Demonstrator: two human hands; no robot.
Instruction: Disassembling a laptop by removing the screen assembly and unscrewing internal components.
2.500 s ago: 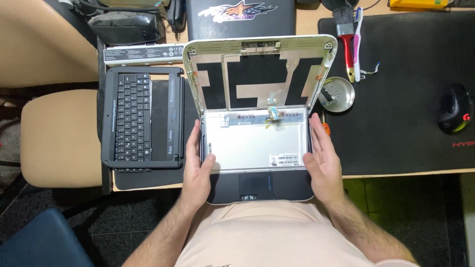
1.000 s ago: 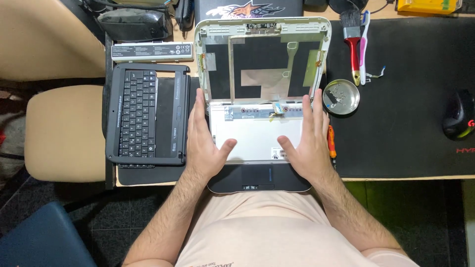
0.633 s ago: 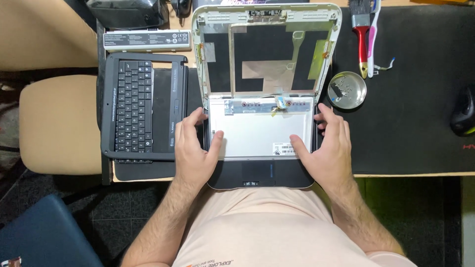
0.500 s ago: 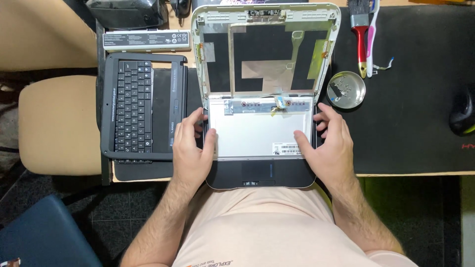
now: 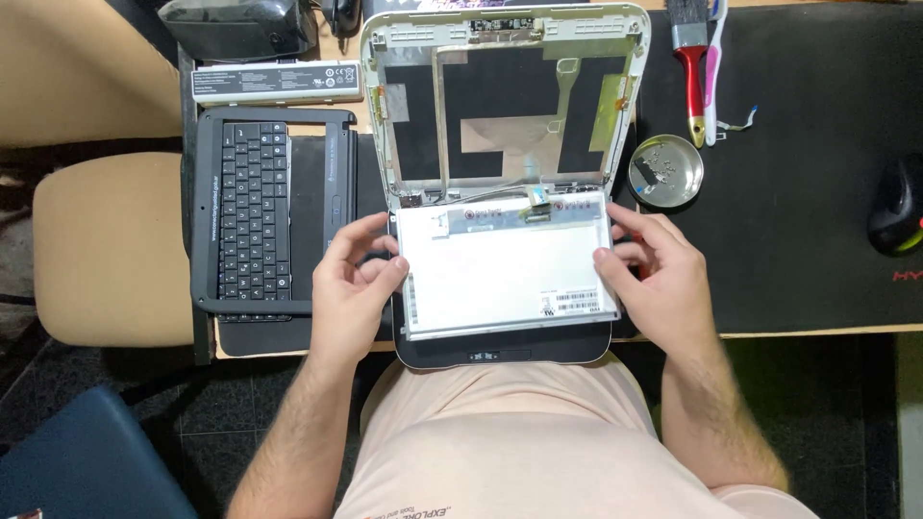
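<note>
1. The fingers (image 5: 385,252) of the left hand (image 5: 351,288) are curled and pinched on the left edge of the screen panel (image 5: 505,264), with the fingertips set against its rim.
2. The fingers (image 5: 620,252) of the right hand (image 5: 663,279) are loosely spread and closed on the right edge of the screen panel, so that the panel is gripped from both sides.
3. The screen panel is seen lying back-side up, pale grey, flat over the dark laptop base (image 5: 505,346), whose front edge shows just below the panel at the edge of the bench (image 5: 817,332).
4. Directly above the screen panel the empty white lid shell (image 5: 505,96) is laid open and flat; a thin cable connector (image 5: 536,200) is seen at the panel's top edge, between panel and shell.
5. To the left of the screen panel, just beyond the left hand, a black keyboard frame (image 5: 255,216) is placed, with a long grey battery pack (image 5: 277,82) above it.
6. To the upper right of the screen panel a round metal dish (image 5: 665,171) is set on the black mat (image 5: 817,144), and a red-handled brush (image 5: 690,67) lies above the dish.
7. Far right of the screen panel a dark mouse (image 5: 899,207) rests on the mat.
</note>
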